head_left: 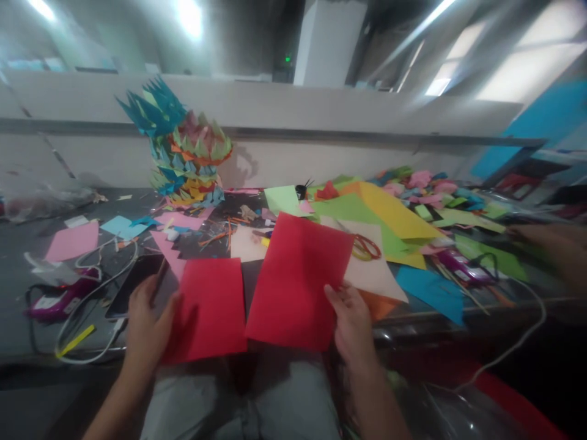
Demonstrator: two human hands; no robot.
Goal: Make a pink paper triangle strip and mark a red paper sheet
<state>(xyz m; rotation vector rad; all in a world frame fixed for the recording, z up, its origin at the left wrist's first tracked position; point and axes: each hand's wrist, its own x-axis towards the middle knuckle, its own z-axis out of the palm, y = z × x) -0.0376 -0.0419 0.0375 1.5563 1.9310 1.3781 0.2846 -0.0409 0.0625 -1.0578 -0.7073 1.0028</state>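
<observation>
My right hand (353, 321) pinches the right edge of a red sheet of paper (298, 281), thumb on top, holding it tilted up off the table. A second red sheet (213, 308) lies to its left by the table's front edge. My left hand (149, 318) is at that sheet's left edge, with thumb and fingers apart; the thumb overlaps the edge, and the fingers are over a dark phone (135, 287). Scissors (364, 247) with red and yellow handles lie behind the raised sheet, on pale paper (378, 278); their blades are partly hidden.
A folded-paper model (190, 153) stands at the back left. Green (353, 214) and yellow sheets (394, 211) lie right of centre, before a heap of coloured pieces (426, 186). Purple power strips (66, 299) with white cables flank the workspace. Another person's arm (550, 247) reaches in from the right.
</observation>
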